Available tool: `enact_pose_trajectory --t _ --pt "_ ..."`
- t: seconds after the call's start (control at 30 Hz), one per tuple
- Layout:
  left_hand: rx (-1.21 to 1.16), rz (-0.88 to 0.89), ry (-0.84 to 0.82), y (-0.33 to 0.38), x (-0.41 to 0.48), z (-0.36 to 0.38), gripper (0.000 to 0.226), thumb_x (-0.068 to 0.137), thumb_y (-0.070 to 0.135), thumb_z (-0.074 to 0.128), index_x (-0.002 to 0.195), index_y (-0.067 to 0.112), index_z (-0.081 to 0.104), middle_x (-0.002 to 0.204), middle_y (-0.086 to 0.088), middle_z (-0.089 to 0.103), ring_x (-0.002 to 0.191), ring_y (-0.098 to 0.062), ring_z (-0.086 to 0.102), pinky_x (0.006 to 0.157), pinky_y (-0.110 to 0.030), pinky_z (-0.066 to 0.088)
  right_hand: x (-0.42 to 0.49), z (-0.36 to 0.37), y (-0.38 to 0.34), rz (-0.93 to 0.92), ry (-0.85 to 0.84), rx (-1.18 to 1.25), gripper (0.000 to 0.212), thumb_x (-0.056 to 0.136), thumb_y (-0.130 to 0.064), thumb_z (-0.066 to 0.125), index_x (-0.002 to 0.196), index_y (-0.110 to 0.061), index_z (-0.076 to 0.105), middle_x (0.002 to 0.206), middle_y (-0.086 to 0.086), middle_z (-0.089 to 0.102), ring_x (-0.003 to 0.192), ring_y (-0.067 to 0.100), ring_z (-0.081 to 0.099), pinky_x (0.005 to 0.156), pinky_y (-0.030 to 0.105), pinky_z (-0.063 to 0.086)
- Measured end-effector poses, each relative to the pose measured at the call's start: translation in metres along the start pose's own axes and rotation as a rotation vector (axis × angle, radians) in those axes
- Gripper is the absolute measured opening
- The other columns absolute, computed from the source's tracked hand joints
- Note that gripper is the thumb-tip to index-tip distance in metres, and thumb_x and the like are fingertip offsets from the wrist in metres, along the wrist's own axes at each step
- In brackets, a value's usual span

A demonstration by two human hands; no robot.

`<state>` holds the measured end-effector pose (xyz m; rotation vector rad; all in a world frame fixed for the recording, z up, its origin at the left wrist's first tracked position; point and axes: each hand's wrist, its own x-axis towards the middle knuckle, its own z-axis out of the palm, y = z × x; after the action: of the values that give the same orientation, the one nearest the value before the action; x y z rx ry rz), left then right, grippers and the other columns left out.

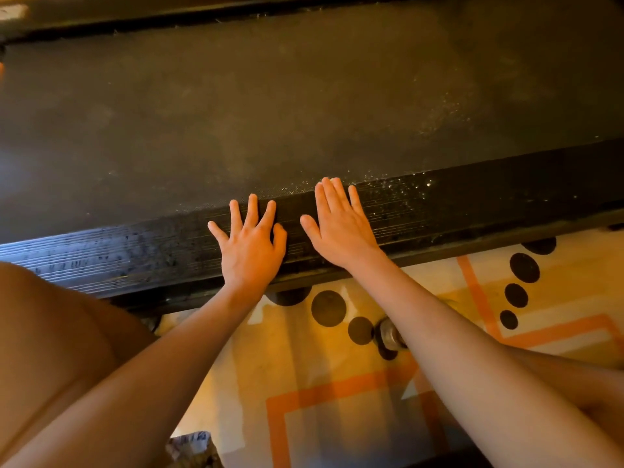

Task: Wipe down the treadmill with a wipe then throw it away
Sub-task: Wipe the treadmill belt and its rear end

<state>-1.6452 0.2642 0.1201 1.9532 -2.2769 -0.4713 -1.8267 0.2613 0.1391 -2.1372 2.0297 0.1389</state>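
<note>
The treadmill fills the upper part of the view: a dark, dusty belt [270, 106] and a black ribbed side rail [472, 201] running along its near edge. My left hand [251, 244] lies flat on the rail with its fingers spread. Just to its right, my right hand [339, 224] also rests flat on the rail, fingers straight and pointing toward the belt. Neither hand holds anything. No wipe is in view. White specks of dust dot the rail to the right of my right hand.
Below the rail lies a patterned rug [320, 383] with orange lines and black dots. A small round metallic object [388, 334] sits on the rug between my forearms. My bare knee [50, 349] is at lower left. A printed object [192, 447] shows at the bottom edge.
</note>
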Motion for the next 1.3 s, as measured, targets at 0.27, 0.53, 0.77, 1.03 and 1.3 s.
enact_pose_trajectory --t 0.27,0.53,0.77,1.03,1.3 --pt "0.016 0.013 0.008 0.000 0.002 0.004 0.055 0.109 0.047 0.027 0.161 0.031 0.025 0.171 -0.006 0.013 0.157 -0.036 0.002 0.118 -0.073 0.002 -0.095 0.016 0.005 -0.060 -0.047 0.014 0.074 0.106 -0.058 0.010 0.164 -0.014 -0.002 0.172 0.004 -0.010 0.157 0.019 -0.017 0.126 0.041 -0.012" --pt "0.003 0.019 0.017 -0.001 0.002 0.004 0.055 0.109 0.047 0.026 0.161 0.030 0.026 0.171 -0.006 0.014 0.158 -0.035 0.003 0.118 -0.072 0.000 -0.013 0.001 0.001 0.007 -0.003 0.013 0.074 0.108 -0.056 0.016 0.164 -0.009 0.006 0.172 0.010 0.001 0.159 0.024 -0.006 0.127 0.046 -0.006" --pt "0.001 0.017 0.024 -0.001 0.002 0.005 0.055 0.109 0.046 0.028 0.160 0.028 0.028 0.170 -0.007 0.016 0.157 -0.036 0.005 0.118 -0.073 0.003 -0.073 0.015 -0.013 -0.107 0.000 0.076 0.071 0.108 -0.054 0.017 0.164 -0.012 0.005 0.172 0.006 -0.002 0.158 0.020 -0.011 0.127 0.043 -0.007" --pt "-0.017 0.022 0.025 -0.001 0.001 0.004 0.055 0.109 0.046 0.028 0.161 0.028 0.028 0.170 -0.007 0.015 0.158 -0.035 0.004 0.118 -0.073 0.001 -0.037 0.005 0.005 -0.063 0.003 0.008 0.071 0.108 -0.055 0.013 0.164 -0.012 0.004 0.173 0.006 -0.001 0.159 0.021 -0.007 0.128 0.046 -0.005" --pt "-0.018 0.027 0.027 -0.002 0.001 0.004 0.055 0.109 0.045 0.029 0.161 0.028 0.027 0.171 -0.007 0.014 0.158 -0.034 0.003 0.119 -0.073 0.001 -0.047 0.008 -0.023 -0.099 0.006 0.092 0.071 0.108 -0.052 0.021 0.164 -0.011 0.007 0.172 0.007 0.000 0.159 0.022 -0.008 0.129 0.048 0.001"
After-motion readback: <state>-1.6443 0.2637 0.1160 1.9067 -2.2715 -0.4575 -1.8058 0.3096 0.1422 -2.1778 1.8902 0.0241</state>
